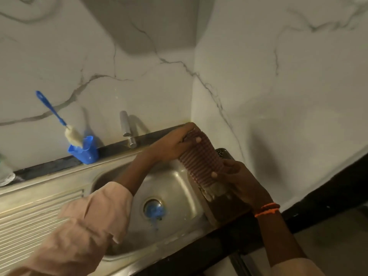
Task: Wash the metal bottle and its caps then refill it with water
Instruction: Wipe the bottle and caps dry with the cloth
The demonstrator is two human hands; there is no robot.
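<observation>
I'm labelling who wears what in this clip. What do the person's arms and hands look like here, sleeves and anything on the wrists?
The left hand is bare; its arm wears a pale peach sleeve, loose, creased and pushed up toward the elbow. The right hand is bare too, with an orange thread band wound round the wrist in several strands. A bit of pale sleeve shows at the frame's bottom edge.

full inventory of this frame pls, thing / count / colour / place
bottle: 1, ribbed, pinkish-red, tilted over sink's right edge, held at both ends
sink: 1, steel, centre
drain: 1, blue inside, basin floor
tap: 1, chrome, back ledge
bottle brush: 1, blue handle, pale head, standing in holder
holder: 1, blue, ledge left of tap
left hand: grips bottle's far end
right hand: grips bottle's near end; orange wrist thread
</observation>
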